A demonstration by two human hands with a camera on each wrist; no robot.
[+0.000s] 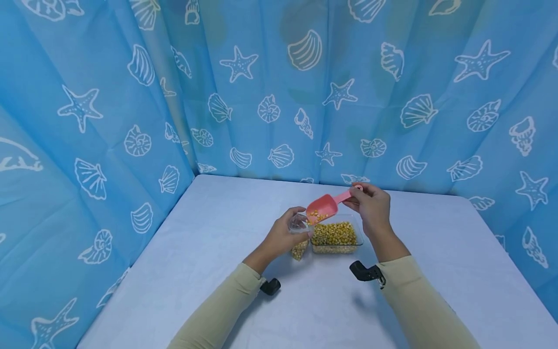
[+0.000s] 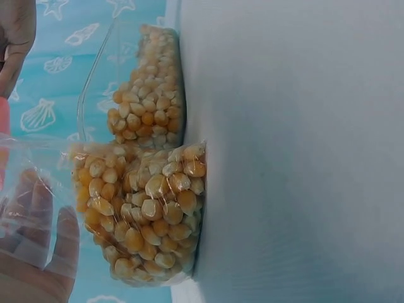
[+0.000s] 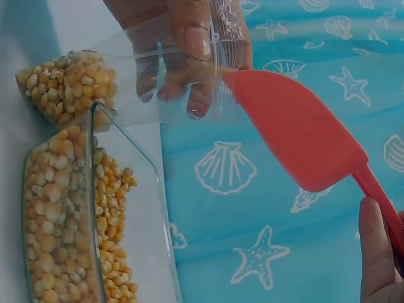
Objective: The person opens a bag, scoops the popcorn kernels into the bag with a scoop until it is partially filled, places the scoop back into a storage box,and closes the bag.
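Note:
My left hand [image 1: 283,233] holds a clear zip bag [image 2: 142,214] by its upper part, with fingers and thumb around the mouth. Corn kernels fill the bag's lower part, which sits at the table surface. My right hand [image 1: 370,203] grips the handle of a pink scoop [image 1: 322,208]. Some yellow kernels lie in the scoop, and its tip is tilted down at the bag's mouth. Beside the bag stands a clear glass container [image 3: 95,189] holding many corn kernels [image 1: 334,233], below the scoop.
A white-covered table [image 1: 174,291] carries everything. Behind it and on the left hang blue curtains [image 1: 270,72] with white shell and starfish prints. Black wrist cameras [image 1: 364,271] are fixed at both sleeves.

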